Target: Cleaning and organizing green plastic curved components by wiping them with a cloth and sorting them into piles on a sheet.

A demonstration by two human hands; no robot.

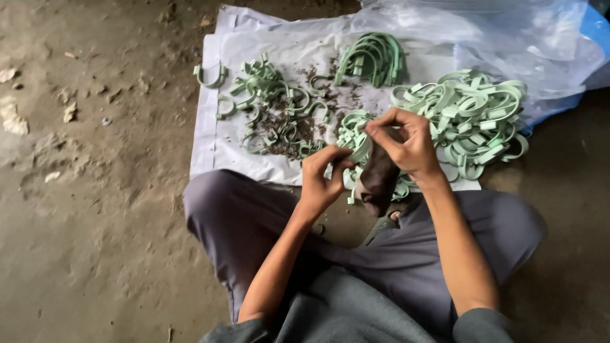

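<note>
Clip: a pale green plastic clip (356, 136), a curved band with a small tab end, is being held between both hands just above the white sheet (210, 136), in front of the person's crossed legs.
Left hand: the left hand (321, 178) is pinching the lower end of the clip, thumb and fingers closed on it.
Right hand: the right hand (406, 143) is closing its fingertips on the upper part of the clip; a dark cloth (378, 178) is hanging below this hand, and whether the hand is holding it or it is just draped there cannot be told.
Weight: the clip is looking very light, judging by the thin band and the loose way such pieces are lying heaped.
Stiffness: it is likely springing a little when bent, being thin moulded plastic; it is probably not fragile, though the tab could snap if twisted hard.
Surface: the plastic is looking smooth and somewhat slippery, so a fingertip pinch is suiting it better than a flat palm.
Where to hold: the two ends of the curve, near the tabs, are giving the firmest hold, one end to each hand.
Right pile: a big heap of clips (473, 117) is lying on the sheet just beyond the right hand.
Left pile: scattered clips (270, 105) are lying among dark crumbs (289, 130) further left.
Far bundle: a nested stack of clips (375, 57) is resting near the clear plastic bag (508, 32).
Floor: the sheet is lying on a bare dirt floor (95, 190).
</note>
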